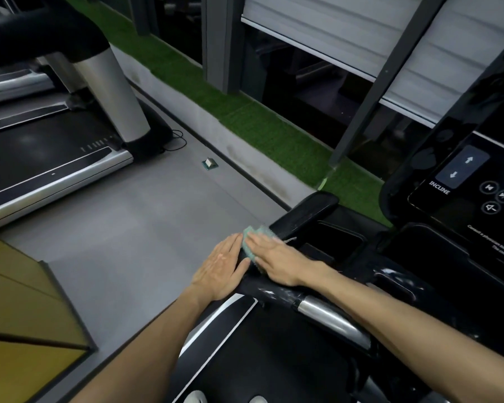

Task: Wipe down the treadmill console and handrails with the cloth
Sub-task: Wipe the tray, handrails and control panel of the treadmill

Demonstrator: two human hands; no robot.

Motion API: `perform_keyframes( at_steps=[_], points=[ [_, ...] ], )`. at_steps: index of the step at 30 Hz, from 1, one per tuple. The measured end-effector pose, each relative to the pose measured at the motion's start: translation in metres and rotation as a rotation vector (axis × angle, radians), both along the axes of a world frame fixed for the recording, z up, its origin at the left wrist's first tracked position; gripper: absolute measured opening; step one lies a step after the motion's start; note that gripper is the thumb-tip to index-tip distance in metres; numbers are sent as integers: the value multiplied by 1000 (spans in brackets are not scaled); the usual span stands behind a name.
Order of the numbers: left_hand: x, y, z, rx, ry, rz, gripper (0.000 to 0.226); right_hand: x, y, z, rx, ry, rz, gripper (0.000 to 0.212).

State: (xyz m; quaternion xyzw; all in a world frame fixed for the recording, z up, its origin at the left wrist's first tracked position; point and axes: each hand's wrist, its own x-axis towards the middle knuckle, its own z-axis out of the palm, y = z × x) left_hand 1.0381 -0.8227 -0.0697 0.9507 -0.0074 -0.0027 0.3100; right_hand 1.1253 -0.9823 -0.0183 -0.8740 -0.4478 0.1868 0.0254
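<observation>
The cloth (248, 246), pale green and bunched, is seen on the black handrail (301, 213) at the left side of the treadmill, just short of the rail's rounded end. It is covered in large part by the right hand (275, 264), which is laid flat on it. The right fingers (259, 242) are held straight and pressed together, and the cloth is pressed down under them rather than pinched. Only its edges are shown, along the fingertips and the near side of the hand.

The left hand (223, 267) is laid flat against the outer side of the same rail, just beside the right hand. Its fingers (232, 246) are likewise straight and close together, with the tips at the edge of the cloth; whether the cloth is touched by them cannot be told.

The console (460, 181) is set to the right, dark and glossy, with arrow keys marked INCLINE. A deep recess (336, 238) is found between the rail and the console. A silver grip (330, 315) is crossed by the right forearm. A second treadmill (56, 158) is parked well apart on the grey floor (128, 234), and a strip of green turf (259, 126) is laid along the window wall.
</observation>
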Motion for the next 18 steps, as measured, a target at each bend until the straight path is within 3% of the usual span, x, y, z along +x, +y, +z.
perform_keyframes(
  at_steps=[4,7,11,18],
  points=[
    [-3,0,7,-29,-41,20,69,8,2,3,37,38,99,53],
    [-2,1,0,-5,2,13,82,29,-14,9,-20,59,-26,52],
    [1,1,-3,2,13,24,71,37,-21,12,-49,24,-170,53],
    [0,3,-1,-36,-14,10,82,10,7,-1,12,59,79,54]
  ],
)
